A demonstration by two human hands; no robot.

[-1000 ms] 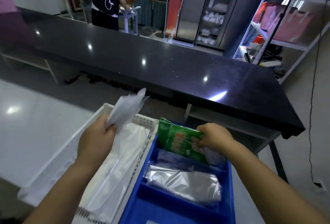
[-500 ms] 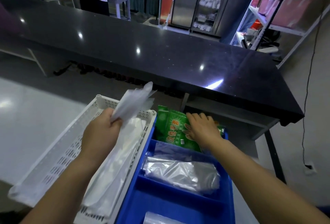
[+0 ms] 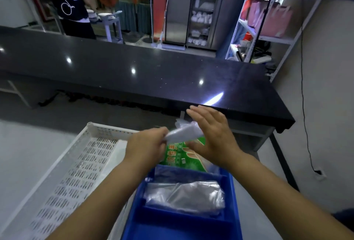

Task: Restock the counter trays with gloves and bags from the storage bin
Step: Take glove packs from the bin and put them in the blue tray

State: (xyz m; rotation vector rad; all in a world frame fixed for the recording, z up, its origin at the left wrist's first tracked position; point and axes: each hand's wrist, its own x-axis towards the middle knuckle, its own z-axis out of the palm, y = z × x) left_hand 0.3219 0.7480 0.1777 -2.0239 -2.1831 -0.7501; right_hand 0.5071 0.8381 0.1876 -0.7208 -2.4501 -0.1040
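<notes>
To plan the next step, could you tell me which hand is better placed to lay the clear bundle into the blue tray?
Probably left: the left hand grips the clear plastic bundle above the blue tray; the right hand is open beside it, holding nothing.

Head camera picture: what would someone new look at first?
Probably the two hands in the middle: the left hand pinches a crumpled clear plastic bundle, and the right hand is open beside it. Just under them, a bright green packet sits at the far end of the blue tray, with a white perforated basket to its left.
</notes>
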